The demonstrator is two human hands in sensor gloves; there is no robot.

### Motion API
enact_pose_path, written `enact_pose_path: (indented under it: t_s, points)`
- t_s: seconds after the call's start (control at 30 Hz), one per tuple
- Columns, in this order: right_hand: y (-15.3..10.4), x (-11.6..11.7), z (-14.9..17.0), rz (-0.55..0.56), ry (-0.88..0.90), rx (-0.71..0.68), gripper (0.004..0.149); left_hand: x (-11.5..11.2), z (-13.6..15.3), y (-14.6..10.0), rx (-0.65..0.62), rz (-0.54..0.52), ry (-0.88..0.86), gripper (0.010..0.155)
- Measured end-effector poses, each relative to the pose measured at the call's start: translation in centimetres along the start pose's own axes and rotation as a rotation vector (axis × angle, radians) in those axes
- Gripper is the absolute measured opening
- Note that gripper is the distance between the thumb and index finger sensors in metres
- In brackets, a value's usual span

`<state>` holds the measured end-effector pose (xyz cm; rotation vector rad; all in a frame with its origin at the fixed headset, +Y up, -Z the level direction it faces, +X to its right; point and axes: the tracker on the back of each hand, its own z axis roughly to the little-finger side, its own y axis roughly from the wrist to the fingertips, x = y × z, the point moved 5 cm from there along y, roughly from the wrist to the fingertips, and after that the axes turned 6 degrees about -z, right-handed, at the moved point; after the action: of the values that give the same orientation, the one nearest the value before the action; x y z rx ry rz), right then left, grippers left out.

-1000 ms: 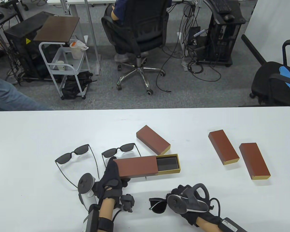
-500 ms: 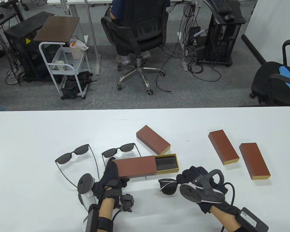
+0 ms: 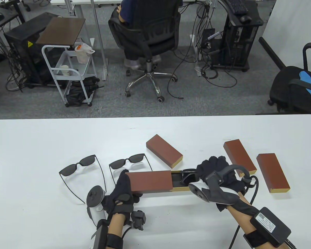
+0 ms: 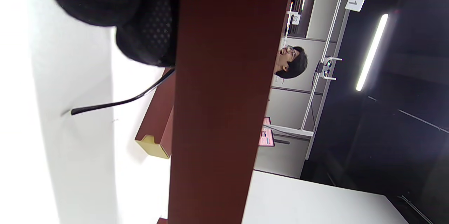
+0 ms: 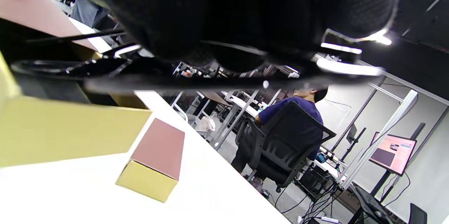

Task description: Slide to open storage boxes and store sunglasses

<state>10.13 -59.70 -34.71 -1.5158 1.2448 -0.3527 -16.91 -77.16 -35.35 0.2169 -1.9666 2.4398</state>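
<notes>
The open storage box (image 3: 150, 182) lies lengthwise across the tabletop (image 3: 41, 140), its gold tray pulled out toward the right hand (image 3: 215, 171). The left hand (image 3: 121, 192) grips the sleeve's left end. The right hand's fingers (image 3: 204, 166) curl around the folded sunglasses (image 3: 186, 175), held along the tray's length, partly inside it, so lowering them falls to that hand.

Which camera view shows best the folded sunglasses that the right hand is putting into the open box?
The right wrist view: the folded sunglasses hang under the right hand, over the open box. The table view shows only a dark part in the tray, beside that hand. The left wrist view shows none of them.
</notes>
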Motion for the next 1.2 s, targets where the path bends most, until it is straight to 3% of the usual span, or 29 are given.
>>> enact_pose_path:
  t_s: [0.27, 1.0, 1.2]
  points:
    - [0.6, -0.6, -2.2, -0.037, -0.038, -0.057, 0.038, -1.4, -0.2, -0.2, 0.003, 0.067, -0.007, 0.073]
    - [2.9, 0.9, -2.7, -0.197, 0.254, 0.035, 0.038, -3.3, 0.1, -0.6, 0.035, 0.155, 0.002, 0.073]
    - [3.0, 1.1, -2.8, -0.140, 0.283, 0.085, 0.037, -3.0, 0.9, -0.4, 0.078, 0.155, -0.033, 0.073]
